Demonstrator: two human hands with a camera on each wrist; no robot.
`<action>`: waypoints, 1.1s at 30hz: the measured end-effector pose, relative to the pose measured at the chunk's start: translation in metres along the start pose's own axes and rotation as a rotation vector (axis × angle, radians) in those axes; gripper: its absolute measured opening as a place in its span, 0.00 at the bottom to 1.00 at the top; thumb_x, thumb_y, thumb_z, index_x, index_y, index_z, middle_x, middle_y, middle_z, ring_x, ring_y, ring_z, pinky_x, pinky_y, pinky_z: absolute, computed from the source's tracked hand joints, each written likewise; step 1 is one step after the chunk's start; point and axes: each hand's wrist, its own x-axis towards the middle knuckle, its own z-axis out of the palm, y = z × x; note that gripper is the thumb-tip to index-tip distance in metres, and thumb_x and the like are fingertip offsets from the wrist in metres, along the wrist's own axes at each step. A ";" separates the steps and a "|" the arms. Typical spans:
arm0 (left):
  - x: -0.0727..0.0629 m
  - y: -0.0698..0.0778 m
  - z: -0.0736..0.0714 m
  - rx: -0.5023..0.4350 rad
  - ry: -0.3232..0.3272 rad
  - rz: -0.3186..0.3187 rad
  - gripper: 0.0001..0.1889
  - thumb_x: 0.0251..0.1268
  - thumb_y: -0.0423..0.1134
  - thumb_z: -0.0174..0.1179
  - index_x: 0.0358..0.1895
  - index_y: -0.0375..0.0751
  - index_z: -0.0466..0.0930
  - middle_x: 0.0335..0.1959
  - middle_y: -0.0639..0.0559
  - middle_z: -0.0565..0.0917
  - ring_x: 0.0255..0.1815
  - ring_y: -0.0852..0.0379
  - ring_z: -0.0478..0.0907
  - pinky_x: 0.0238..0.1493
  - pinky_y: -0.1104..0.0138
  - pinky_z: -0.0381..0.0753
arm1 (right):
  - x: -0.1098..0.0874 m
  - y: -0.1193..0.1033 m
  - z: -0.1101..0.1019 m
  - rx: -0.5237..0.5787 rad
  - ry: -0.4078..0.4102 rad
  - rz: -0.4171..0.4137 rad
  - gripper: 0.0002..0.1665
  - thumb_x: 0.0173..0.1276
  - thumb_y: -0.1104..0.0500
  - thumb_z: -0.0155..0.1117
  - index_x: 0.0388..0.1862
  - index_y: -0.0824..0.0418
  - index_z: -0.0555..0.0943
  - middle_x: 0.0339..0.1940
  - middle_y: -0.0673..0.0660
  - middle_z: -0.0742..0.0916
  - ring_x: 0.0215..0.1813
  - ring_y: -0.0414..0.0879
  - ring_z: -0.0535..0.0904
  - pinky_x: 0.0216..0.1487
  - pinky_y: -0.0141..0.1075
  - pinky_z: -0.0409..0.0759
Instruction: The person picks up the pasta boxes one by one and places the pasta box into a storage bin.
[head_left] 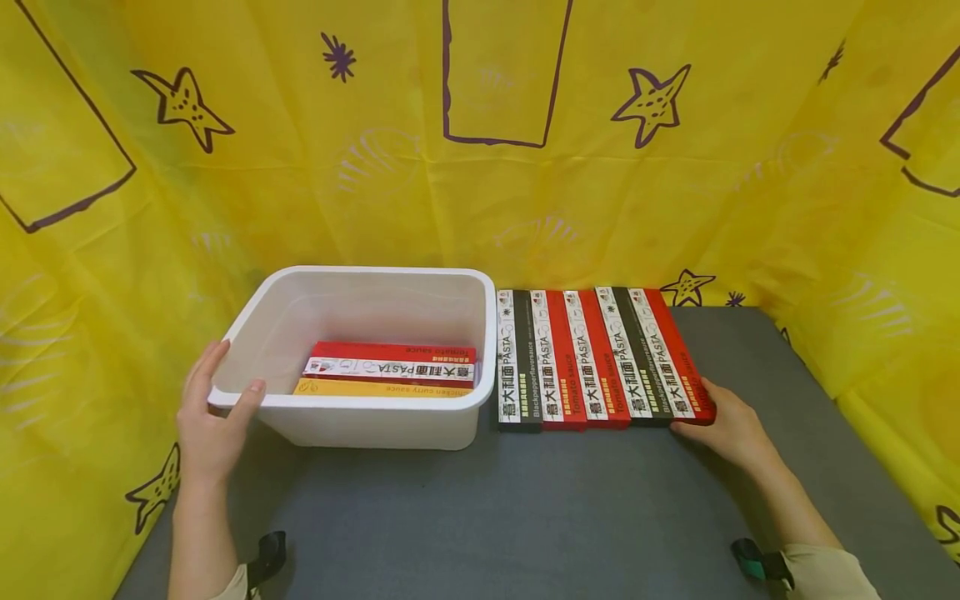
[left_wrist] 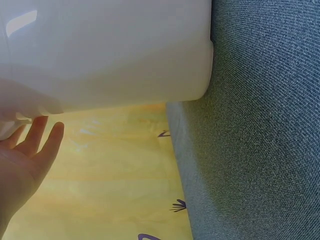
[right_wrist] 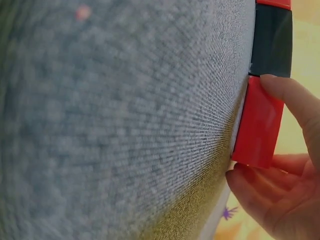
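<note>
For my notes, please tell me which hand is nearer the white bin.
Left. The left hand touches the white bin at its rim; the right hand is farther off, holding the rightmost pasta box.

A grey, woven-textured tabletop point(head_left: 480, 517) ran beneath everything. Toward its back stood a white tub point(head_left: 382, 427), upright, and just right of it five long pasta boxes point(head_left: 597, 367) lay side by side: black, red, red, black, red.
</note>
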 end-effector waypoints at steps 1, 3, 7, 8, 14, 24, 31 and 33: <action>0.000 0.000 0.000 -0.001 -0.001 -0.001 0.33 0.59 0.38 0.63 0.71 0.54 0.69 0.73 0.58 0.64 0.71 0.54 0.60 0.70 0.60 0.60 | 0.000 -0.001 0.000 -0.004 0.004 -0.002 0.59 0.52 0.46 0.76 0.68 0.82 0.59 0.60 0.83 0.71 0.59 0.75 0.68 0.55 0.66 0.66; 0.000 0.000 0.000 0.000 -0.002 -0.006 0.33 0.59 0.38 0.63 0.71 0.54 0.69 0.73 0.58 0.64 0.71 0.54 0.60 0.70 0.60 0.61 | -0.001 -0.002 0.000 -0.015 0.010 -0.001 0.58 0.52 0.45 0.76 0.68 0.80 0.60 0.61 0.82 0.71 0.59 0.75 0.68 0.55 0.66 0.67; 0.000 0.000 0.000 0.014 0.001 -0.012 0.33 0.60 0.39 0.63 0.71 0.55 0.68 0.73 0.59 0.64 0.71 0.54 0.60 0.70 0.59 0.60 | -0.002 -0.004 0.000 -0.033 0.013 0.009 0.57 0.53 0.44 0.75 0.69 0.77 0.62 0.61 0.80 0.72 0.59 0.74 0.69 0.53 0.66 0.68; 0.000 0.000 0.000 0.016 0.001 -0.010 0.33 0.60 0.39 0.63 0.71 0.55 0.68 0.73 0.59 0.64 0.71 0.54 0.60 0.70 0.59 0.60 | -0.002 -0.004 0.000 -0.035 0.013 0.014 0.56 0.53 0.45 0.75 0.69 0.77 0.62 0.61 0.80 0.72 0.59 0.74 0.69 0.53 0.66 0.68; 0.000 0.000 0.000 0.004 0.002 0.000 0.33 0.59 0.38 0.63 0.71 0.54 0.69 0.73 0.58 0.64 0.71 0.54 0.60 0.70 0.60 0.60 | -0.002 -0.005 -0.001 -0.019 -0.003 0.049 0.56 0.53 0.46 0.74 0.69 0.79 0.61 0.62 0.81 0.71 0.58 0.75 0.69 0.53 0.66 0.68; -0.001 0.000 0.000 -0.004 0.009 0.026 0.32 0.59 0.37 0.63 0.70 0.52 0.70 0.72 0.57 0.65 0.70 0.54 0.61 0.70 0.61 0.61 | -0.003 0.002 0.000 0.013 -0.004 0.039 0.47 0.53 0.46 0.74 0.59 0.78 0.68 0.48 0.76 0.80 0.47 0.69 0.76 0.45 0.62 0.73; -0.001 0.000 0.000 0.005 0.007 0.029 0.33 0.59 0.38 0.63 0.70 0.53 0.69 0.72 0.57 0.65 0.71 0.54 0.60 0.70 0.60 0.60 | 0.001 0.005 0.004 0.010 0.000 0.042 0.49 0.53 0.44 0.74 0.59 0.79 0.68 0.48 0.76 0.80 0.47 0.68 0.77 0.45 0.61 0.74; -0.001 0.000 0.000 0.005 0.007 0.027 0.33 0.59 0.38 0.63 0.70 0.53 0.69 0.72 0.57 0.65 0.71 0.54 0.60 0.70 0.60 0.60 | 0.002 0.005 0.004 0.002 -0.001 0.047 0.49 0.53 0.44 0.74 0.58 0.80 0.68 0.48 0.77 0.80 0.47 0.69 0.76 0.45 0.61 0.73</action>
